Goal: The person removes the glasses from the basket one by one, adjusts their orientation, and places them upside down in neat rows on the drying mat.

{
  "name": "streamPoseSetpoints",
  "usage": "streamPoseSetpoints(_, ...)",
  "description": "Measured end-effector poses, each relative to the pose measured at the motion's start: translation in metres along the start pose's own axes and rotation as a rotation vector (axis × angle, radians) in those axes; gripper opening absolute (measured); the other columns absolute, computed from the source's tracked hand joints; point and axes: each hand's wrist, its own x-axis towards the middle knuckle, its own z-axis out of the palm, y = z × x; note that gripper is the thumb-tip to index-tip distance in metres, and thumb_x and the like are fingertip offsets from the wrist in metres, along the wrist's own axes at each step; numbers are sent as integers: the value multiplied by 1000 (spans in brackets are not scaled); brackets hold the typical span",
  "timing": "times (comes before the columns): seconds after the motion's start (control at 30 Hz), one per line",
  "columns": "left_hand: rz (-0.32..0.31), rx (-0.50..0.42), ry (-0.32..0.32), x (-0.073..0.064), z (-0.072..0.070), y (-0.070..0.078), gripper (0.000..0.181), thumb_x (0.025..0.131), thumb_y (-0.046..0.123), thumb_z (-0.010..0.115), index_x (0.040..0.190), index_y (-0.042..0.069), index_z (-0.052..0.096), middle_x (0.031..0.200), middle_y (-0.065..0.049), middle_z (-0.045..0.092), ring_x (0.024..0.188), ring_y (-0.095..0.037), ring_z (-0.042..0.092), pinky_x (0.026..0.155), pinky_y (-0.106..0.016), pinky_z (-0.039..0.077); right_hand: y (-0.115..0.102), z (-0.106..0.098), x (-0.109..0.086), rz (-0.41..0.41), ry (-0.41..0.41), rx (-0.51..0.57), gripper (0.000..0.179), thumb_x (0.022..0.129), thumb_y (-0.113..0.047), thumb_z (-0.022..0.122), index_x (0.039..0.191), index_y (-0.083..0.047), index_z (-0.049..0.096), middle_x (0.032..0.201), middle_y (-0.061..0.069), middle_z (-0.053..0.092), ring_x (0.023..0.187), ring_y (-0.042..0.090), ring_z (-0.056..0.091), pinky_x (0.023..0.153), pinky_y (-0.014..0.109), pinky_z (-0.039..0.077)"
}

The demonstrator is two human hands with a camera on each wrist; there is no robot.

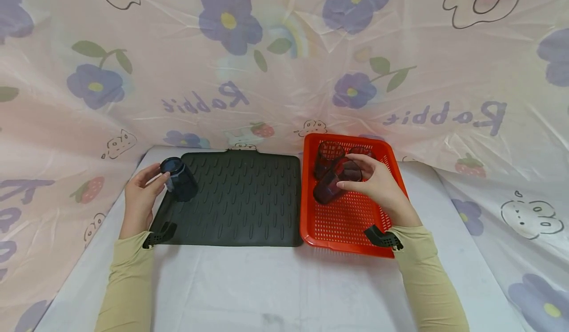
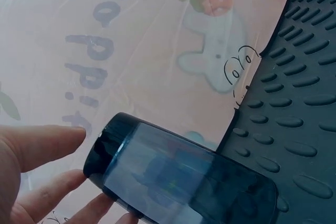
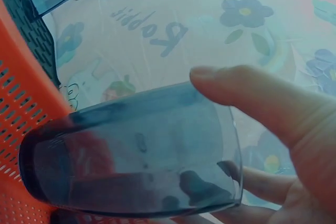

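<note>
My left hand (image 1: 144,191) is at the near-left side of a dark blue drinking glass (image 1: 182,181), fingertips right at its upper end. That glass stands with its thick base up on the far left corner of the black ridged mat (image 1: 240,203). In the left wrist view, a gap shows between thumb and glass (image 2: 173,166). Over the red basket (image 1: 342,245), my right hand (image 1: 380,186) grips a second tinted glass (image 1: 331,186) by its rim. The thumb (image 3: 215,85) lies on one side, fingers on the other; the glass tilts, base pointing away from the hand.
Two more tinted glasses, one on the left (image 1: 329,151) and one on the right (image 1: 362,150), are at the basket's far end, partly hidden. A patterned curtain (image 1: 275,75) rises behind mat and basket. White cloth (image 1: 231,287) covers the table in front.
</note>
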Motion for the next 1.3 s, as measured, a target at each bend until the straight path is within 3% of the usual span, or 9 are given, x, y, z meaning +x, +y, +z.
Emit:
streamPoseSetpoints(0.37,-30,63,4,-7,1,4,58,87,21,73,140,16,50,141,-12,44,113,-14,52,87,-15,46,-11,0,1,-20,50,60,66,78,-12,81,136,-13,49,130,13,54,113,30,57,81,25,53)
streamPoseSetpoints(0.63,-23,75,-6,-9,1,5,59,87,23,72,141,15,49,143,-13,42,113,-14,51,85,-12,47,-17,2,2,-78,71,90,66,80,-9,79,137,-8,48,128,18,54,107,24,61,79,25,54)
streamPoseSetpoints(0.93,-12,96,-22,-11,-1,4,62,88,24,72,143,11,46,143,-13,42,112,-13,51,83,-11,47,-28,6,3,-79,136,189,65,81,-12,79,137,-10,48,129,15,54,107,20,60,81,24,52)
streamPoseSetpoints(1.3,15,97,-28,-9,-2,1,59,88,22,71,141,8,48,142,-13,43,110,-11,53,85,-12,47,-36,20,14,-152,132,308,60,81,-6,77,135,-6,51,124,18,57,98,20,64,76,28,56)
